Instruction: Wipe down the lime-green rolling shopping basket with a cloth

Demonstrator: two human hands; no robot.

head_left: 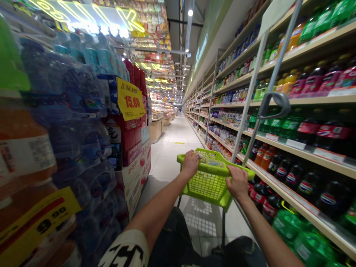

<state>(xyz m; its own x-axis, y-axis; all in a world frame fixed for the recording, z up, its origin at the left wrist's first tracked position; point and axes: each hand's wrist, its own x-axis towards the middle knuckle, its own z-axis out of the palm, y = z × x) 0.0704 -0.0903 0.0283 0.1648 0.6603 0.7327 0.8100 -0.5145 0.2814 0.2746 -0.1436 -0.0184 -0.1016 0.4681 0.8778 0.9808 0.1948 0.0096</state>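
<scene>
A lime-green shopping cart (pixel 207 187) stands in front of me in a supermarket aisle. My left hand (pixel 190 163) is closed over the cart's near rim on its left side. My right hand (pixel 237 182) grips the same rim on the right side, fingers wrapped over the edge. A flat wrapped pack (pixel 211 162) lies in the basket between my hands. A grey looped handle (pixel 274 105) on metal poles rises from the cart's right side.
Stacked shrink-wrapped water bottles (pixel 80 122) and red boxes (pixel 133 135) with a yellow 15.00 price sign (pixel 130 99) crowd the left. Shelves of soda bottles (pixel 303 174) run along the right. The tiled aisle floor (pixel 174 146) stretches ahead toward distant display bins.
</scene>
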